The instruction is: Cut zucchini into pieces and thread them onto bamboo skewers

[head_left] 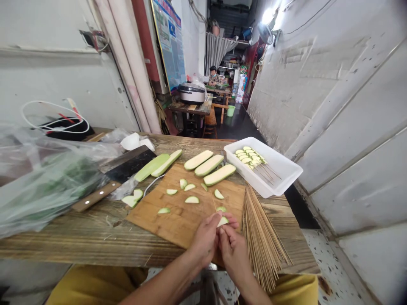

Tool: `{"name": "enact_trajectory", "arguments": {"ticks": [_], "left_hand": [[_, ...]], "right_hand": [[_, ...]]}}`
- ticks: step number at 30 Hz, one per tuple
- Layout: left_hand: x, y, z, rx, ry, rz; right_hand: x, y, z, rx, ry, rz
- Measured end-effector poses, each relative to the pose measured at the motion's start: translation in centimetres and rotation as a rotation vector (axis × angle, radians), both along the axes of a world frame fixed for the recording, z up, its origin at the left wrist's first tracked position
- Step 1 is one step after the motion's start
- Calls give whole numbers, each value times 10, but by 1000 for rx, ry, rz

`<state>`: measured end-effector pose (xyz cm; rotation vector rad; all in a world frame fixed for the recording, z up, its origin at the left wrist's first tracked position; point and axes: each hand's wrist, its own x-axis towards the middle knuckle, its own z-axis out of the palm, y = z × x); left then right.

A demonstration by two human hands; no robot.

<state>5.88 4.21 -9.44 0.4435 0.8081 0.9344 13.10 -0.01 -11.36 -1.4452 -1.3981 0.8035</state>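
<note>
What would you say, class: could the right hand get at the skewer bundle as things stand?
Probably yes: the skewer bundle lies just beside the right hand, with nothing seen between them. That hand is busy at a slice, though, so it may need to let go first.

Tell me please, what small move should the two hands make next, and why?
Probably a gentle push of the thin stick by the right hand, with the left hand steadying the pale slice. The left hand holds the slice, the right hand pinches close below it, and the stick shows beyond both hands. The piercing point is hidden.
</note>
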Motion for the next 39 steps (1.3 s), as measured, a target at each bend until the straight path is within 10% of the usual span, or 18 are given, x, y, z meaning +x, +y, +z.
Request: {"name": "enact_trajectory", "arguments": {"ticks": [8, 15, 29, 39], "left_hand": [[-66, 40, -3, 558, 662, 241], [-92, 66, -16, 850, 1464, 12], [-100, 67, -2, 88, 228, 161], [-108, 61, 27, -1, 101, 88]], "right_hand": [[15, -2, 7, -10, 55, -29], [17, -8, 0, -32, 78, 15], [-3, -19, 7, -30, -94, 197], [-10, -14, 20, 5, -179, 272]]}}
